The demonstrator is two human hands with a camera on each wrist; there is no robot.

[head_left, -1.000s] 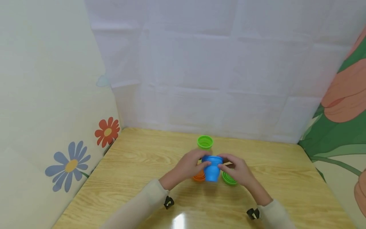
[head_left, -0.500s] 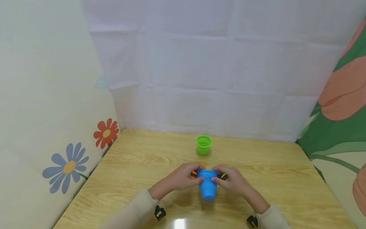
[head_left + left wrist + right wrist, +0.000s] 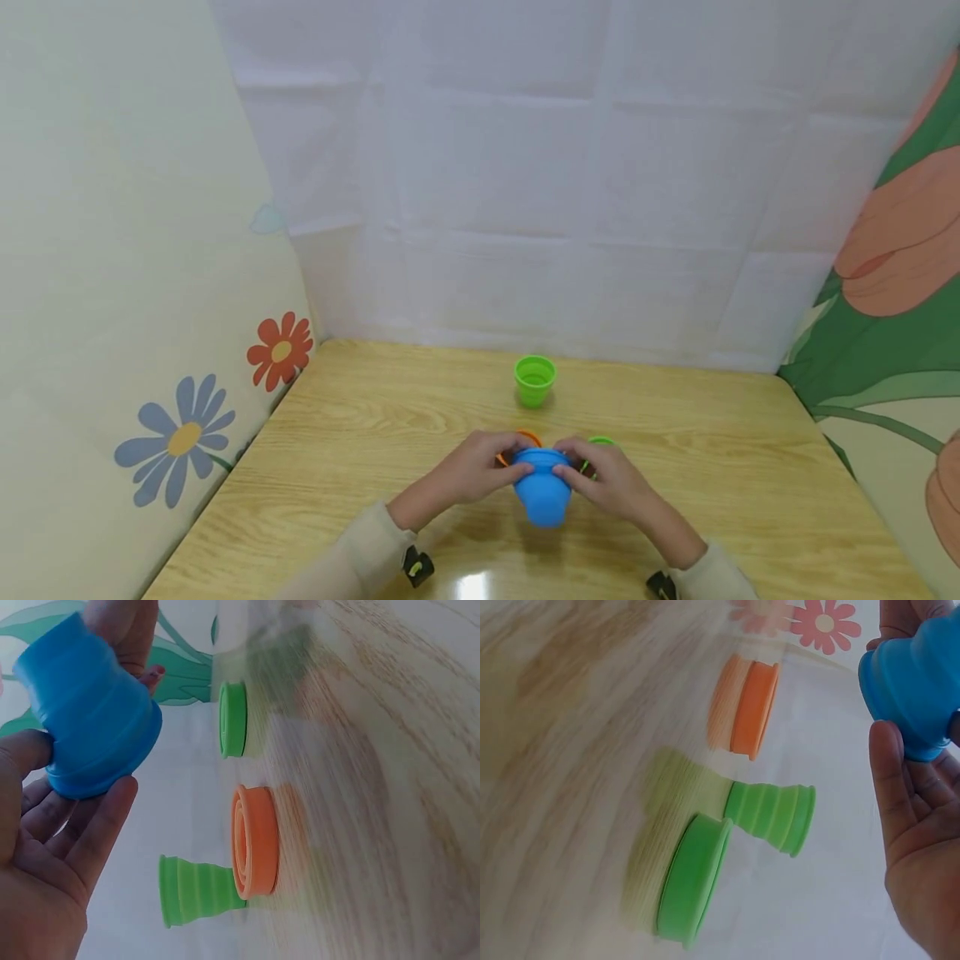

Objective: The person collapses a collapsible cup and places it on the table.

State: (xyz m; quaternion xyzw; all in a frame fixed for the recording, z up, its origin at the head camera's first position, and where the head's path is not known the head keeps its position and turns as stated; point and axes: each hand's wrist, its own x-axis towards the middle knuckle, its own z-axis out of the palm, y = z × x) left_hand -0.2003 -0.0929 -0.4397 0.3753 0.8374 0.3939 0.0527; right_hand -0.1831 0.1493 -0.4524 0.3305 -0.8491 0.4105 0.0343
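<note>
Both hands hold a blue collapsible cup [image 3: 545, 496] above the table. Its ringed side bulges, and its narrow base tips toward the person in the head view. My left hand [image 3: 480, 467] pinches the rim side between thumb and fingers, and my right hand [image 3: 609, 479] does likewise opposite. Behind the hands, partly covered in the head view, lie a flattened orange cup [image 3: 259, 840] and a flattened green cup [image 3: 690, 881]. Farther back stands an extended green cup [image 3: 535, 382], mouth up. The blue cup's inside is hidden.
The wooden table [image 3: 375, 400] ends at a white cloth backdrop [image 3: 480, 208]. Flower-printed panels stand at the left and right sides. Dark wrist devices [image 3: 417, 567] sit at the sleeves.
Both hands have brought the blue cup nearer to the person, uncovering the extended green cup. Over the last half second the blue cup's body has become shorter and more bulged in view.
</note>
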